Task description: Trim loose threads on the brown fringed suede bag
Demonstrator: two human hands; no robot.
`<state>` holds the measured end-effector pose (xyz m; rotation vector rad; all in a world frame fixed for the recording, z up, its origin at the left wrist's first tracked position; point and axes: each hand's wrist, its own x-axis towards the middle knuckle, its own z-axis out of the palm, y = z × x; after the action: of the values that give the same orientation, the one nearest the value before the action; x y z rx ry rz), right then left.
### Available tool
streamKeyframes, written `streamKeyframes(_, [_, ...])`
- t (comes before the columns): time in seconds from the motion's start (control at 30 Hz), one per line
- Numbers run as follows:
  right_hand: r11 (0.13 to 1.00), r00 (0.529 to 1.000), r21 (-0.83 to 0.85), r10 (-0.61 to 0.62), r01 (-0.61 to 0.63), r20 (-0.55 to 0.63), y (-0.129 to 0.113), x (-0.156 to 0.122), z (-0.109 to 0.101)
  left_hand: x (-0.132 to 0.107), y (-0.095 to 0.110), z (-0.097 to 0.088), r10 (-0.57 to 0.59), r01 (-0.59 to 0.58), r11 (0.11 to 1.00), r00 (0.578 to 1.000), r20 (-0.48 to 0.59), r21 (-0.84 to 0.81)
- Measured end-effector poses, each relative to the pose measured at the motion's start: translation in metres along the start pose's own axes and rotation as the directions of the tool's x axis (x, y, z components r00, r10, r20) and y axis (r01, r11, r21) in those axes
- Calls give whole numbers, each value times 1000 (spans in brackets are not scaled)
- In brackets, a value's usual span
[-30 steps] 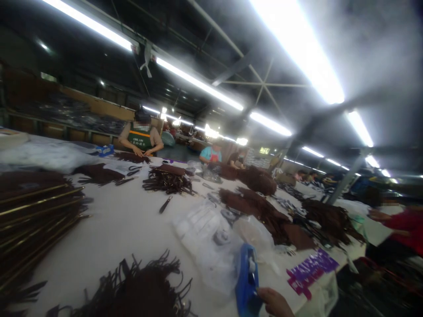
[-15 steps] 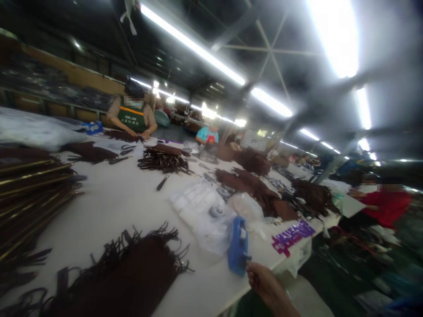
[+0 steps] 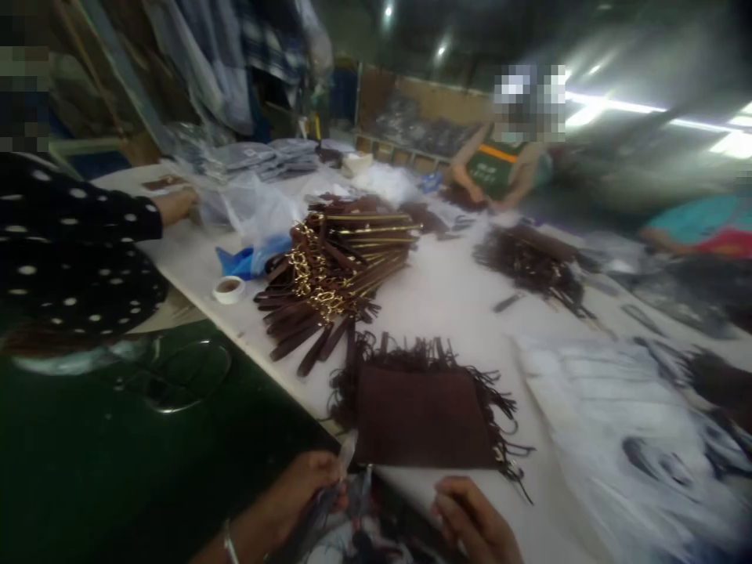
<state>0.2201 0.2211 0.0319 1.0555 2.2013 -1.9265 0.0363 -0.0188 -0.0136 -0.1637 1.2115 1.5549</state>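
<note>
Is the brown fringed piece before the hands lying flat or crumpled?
Flat: the brown fringed piece shows a smooth surface with straight edges.

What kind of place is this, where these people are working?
Probably a factory workshop: brown fringed goods, a heap of brown strips with gold-coloured metal, and an aproned co-worker at the white table.

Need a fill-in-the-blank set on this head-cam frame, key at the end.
1. The shiny band sits on the wrist of the person's own ____ hand.
2. The fringed stack just ahead of the hands is ____ in colour.
3. The dotted sleeve at the picture's left is black with ____ dots.
4. The apron across the table is mainly ____, with an orange stripe.

Missing words: left; brown; white; green.
</note>
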Motion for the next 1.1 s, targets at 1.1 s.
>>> streamKeyframes(1.1, [506,904,-756,-134,416,407,-66,55,133,-10,-4,16,246,-217,936,966,-75,277])
